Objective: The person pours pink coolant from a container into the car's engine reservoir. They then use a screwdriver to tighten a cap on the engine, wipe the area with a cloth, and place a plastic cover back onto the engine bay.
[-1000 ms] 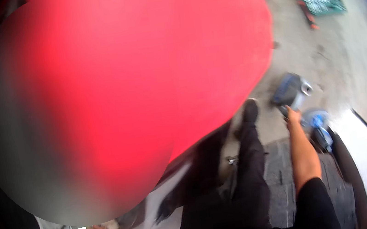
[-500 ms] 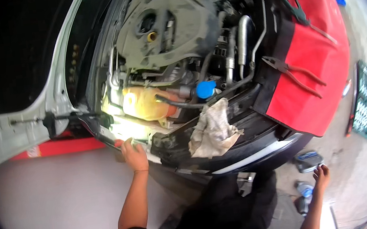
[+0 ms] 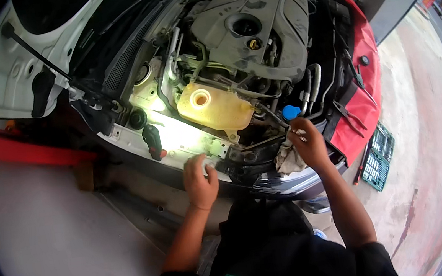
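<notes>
Finding two bare hands at the front edge of an open engine bay, we log the left hand (image 3: 201, 186) just below centre of frame: fingers bent, thumb set apart from them, a gap between, tips close to the brightly lit white fender edge (image 3: 191, 144). Up and left of it, on that same edge, we see a black tool with a red end (image 3: 153, 141). Above and a little right of the left hand, well apart from it, sits a yellowed tank (image 3: 217, 110) with a round open neck (image 3: 200, 99). Right hand (image 3: 311, 143), right of centre: fingers curled downward, thumb side toward the left; we cannot tell whether the tips are clamped on anything. Just above those fingers, a bright blue cap (image 3: 289, 112); just beneath and left of them, a crumpled, dirty pale rag (image 3: 289, 161), partly behind the hand, contact unclear to us. Farther right we mark pliers (image 3: 348, 117) on a red cover (image 3: 344, 141), apart from the right hand. Upper centre, a dusty grey engine cover (image 3: 267, 25); lower right of the bay, on the floor, an open green tool case (image 3: 381, 159).
</notes>
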Available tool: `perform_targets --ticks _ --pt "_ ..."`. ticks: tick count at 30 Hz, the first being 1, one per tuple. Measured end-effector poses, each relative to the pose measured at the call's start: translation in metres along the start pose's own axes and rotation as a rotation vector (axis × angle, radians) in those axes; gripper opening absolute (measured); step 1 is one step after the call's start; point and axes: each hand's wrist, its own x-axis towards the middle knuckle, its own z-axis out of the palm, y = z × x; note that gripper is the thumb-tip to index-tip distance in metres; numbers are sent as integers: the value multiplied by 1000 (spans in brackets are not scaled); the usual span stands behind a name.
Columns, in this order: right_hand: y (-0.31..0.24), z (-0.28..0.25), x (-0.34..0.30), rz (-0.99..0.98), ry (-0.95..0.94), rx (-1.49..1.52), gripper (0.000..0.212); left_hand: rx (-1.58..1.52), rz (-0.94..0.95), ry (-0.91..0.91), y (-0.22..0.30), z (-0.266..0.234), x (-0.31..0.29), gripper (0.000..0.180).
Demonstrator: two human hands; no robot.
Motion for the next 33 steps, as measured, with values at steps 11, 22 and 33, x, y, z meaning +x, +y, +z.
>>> perform_targets --ticks 11,22,33 --pt "-22 34 13 86 -13 -121 43 -963 -674 -445 41 106 36 32" --pt "149 -213 86 296 244 -466 25 -681 -667 -119 108 175 59 39" --pt "293 -242 249 463 -32 -669 57 -853 -489 20 164 177 56 19"
